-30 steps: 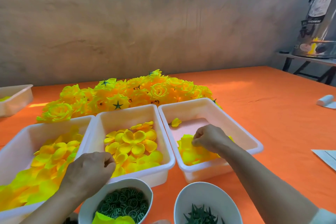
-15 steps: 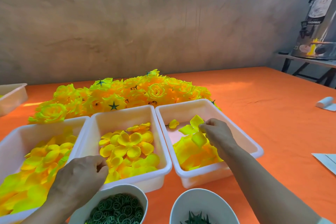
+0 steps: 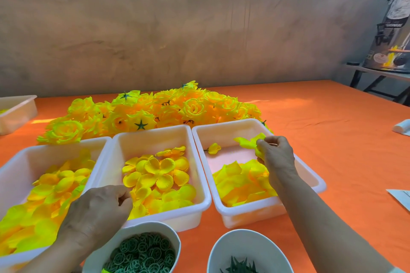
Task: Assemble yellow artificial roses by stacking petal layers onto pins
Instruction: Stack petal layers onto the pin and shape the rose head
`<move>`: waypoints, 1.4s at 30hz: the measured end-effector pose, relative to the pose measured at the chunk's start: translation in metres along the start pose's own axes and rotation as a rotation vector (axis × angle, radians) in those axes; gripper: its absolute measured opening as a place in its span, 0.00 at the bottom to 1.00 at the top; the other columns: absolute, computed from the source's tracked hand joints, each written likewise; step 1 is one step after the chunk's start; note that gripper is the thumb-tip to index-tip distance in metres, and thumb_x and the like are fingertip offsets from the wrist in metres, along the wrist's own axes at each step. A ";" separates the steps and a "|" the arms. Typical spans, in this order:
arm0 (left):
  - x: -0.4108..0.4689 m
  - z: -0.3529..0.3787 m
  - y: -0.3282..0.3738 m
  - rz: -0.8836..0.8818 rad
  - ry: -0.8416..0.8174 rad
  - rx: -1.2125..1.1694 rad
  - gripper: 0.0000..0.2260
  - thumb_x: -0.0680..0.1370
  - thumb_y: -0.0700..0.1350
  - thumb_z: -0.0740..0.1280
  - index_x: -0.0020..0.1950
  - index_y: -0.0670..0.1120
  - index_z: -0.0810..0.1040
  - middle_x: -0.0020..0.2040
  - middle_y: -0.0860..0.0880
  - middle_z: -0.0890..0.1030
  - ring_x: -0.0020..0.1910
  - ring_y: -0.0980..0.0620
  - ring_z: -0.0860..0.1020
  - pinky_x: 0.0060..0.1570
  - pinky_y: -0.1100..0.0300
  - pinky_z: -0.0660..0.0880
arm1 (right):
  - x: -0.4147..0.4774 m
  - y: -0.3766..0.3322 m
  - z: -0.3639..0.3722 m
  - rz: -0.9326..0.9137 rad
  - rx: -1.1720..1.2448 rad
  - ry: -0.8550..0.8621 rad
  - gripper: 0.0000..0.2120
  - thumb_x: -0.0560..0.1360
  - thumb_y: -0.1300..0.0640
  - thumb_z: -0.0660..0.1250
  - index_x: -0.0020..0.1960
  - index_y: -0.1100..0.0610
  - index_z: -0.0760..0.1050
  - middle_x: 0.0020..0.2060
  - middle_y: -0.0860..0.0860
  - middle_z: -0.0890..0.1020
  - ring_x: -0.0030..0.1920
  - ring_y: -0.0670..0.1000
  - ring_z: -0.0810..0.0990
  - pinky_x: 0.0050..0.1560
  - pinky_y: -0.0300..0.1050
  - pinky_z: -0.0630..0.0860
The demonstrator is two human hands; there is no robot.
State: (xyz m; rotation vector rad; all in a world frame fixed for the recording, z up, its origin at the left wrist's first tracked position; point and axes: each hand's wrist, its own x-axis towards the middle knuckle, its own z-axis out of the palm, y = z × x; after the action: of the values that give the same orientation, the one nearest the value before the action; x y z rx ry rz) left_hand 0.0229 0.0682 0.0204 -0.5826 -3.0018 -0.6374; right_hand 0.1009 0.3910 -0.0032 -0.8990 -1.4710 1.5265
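Pinching thin yellow fabric petal layer (image 3: 246, 141) with right hand (image 3: 277, 155), centre right; may slip or drag stuck extras. Curling left hand (image 3: 97, 213), lower left; cannot tell around what.

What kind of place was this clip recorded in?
Probably a small craft workshop making artificial flowers. A heap of finished yellow roses lies on an orange-covered table, with white bins of sorted petals and bowls of green parts.
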 end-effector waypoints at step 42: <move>0.023 0.028 -0.039 0.097 0.151 0.161 0.10 0.75 0.53 0.62 0.33 0.57 0.74 0.30 0.55 0.77 0.34 0.54 0.75 0.28 0.60 0.67 | 0.006 -0.034 -0.007 0.250 -1.214 -0.827 0.07 0.74 0.61 0.62 0.49 0.58 0.76 0.43 0.57 0.75 0.40 0.55 0.75 0.33 0.39 0.75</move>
State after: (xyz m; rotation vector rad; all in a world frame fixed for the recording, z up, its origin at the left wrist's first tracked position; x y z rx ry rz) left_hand -0.0107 0.0544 -0.0178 -0.6345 -2.8299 -0.4095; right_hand 0.1072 0.3992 0.0301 -1.1649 -3.1351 1.0850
